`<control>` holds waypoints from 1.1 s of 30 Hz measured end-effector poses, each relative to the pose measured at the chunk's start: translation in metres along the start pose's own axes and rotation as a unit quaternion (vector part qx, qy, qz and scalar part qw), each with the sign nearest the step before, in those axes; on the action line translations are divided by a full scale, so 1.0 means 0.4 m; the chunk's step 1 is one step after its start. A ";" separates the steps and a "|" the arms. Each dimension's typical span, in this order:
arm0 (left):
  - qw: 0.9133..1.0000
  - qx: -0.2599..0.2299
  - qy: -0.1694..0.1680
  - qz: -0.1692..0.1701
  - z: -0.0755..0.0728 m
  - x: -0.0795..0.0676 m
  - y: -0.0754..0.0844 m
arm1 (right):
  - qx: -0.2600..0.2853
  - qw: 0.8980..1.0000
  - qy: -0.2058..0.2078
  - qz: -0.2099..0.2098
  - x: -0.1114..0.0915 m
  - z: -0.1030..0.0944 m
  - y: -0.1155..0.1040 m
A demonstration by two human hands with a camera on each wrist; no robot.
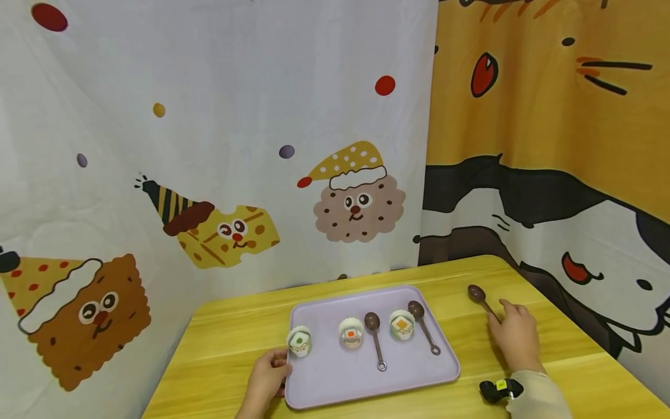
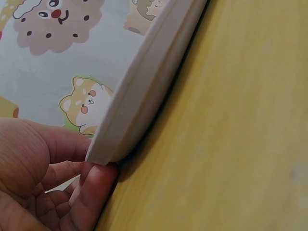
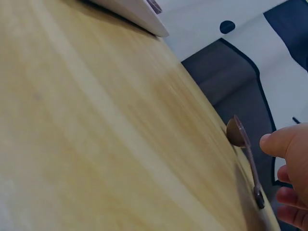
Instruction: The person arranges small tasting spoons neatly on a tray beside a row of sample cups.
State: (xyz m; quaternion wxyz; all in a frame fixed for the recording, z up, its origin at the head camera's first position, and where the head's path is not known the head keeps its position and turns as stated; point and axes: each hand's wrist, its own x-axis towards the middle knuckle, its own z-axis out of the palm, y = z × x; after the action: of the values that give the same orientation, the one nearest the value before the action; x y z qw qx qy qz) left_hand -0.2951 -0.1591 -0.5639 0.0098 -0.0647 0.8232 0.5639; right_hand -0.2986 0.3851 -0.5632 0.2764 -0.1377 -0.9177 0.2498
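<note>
My left hand [image 1: 268,377] pinches the left edge of a lilac tray [image 1: 324,396]. In the left wrist view, the thumb lies over the rim and the fingers sit below it. A brown spoon [image 1: 477,293] lies on the table right of the tray. My right hand [image 1: 517,334] is at its handle end; in the right wrist view, the thumb and fingers stand apart from the spoon [image 3: 237,132]. On the tray are three small cups, at left [image 1: 300,342], middle [image 1: 351,334] and right [image 1: 402,326], with brown spoons beside the middle [image 1: 372,322] and right [image 1: 416,309] cups.
A yellow wood-grain table [image 1: 225,331] carries everything. Printed curtains [image 1: 235,145] hang behind it and along its right side. A black strap device [image 1: 501,390] is on the right wrist.
</note>
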 end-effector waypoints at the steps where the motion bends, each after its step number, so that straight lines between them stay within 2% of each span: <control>1: 1.000 0.000 0.000 0.001 0.001 0.001 -0.001 | 0.000 1.000 0.001 -0.001 0.000 0.003 0.006; 10: 1.000 -0.002 0.007 0.002 0.004 0.003 -0.001 | 0.009 1.000 -0.017 -0.012 0.009 0.023 0.030; 17: 1.000 0.000 0.007 0.000 0.005 0.001 -0.001 | -0.009 0.999 -0.020 -0.037 0.018 0.036 0.044; 25: 1.000 -0.001 0.008 -0.002 0.002 0.001 0.002 | -0.010 0.999 -0.051 -0.014 0.017 0.037 0.035; 33: 1.000 0.003 0.005 -0.003 0.001 -0.002 0.004 | 0.000 0.999 -0.042 -0.014 0.004 0.038 0.034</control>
State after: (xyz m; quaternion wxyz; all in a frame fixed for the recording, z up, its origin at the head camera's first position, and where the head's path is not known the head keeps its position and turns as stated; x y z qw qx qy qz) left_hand -0.2947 -0.1581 -0.5627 0.0077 -0.0699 0.8250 0.5608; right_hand -0.3070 0.3914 -0.5808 0.2415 -0.1143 -0.9303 0.2511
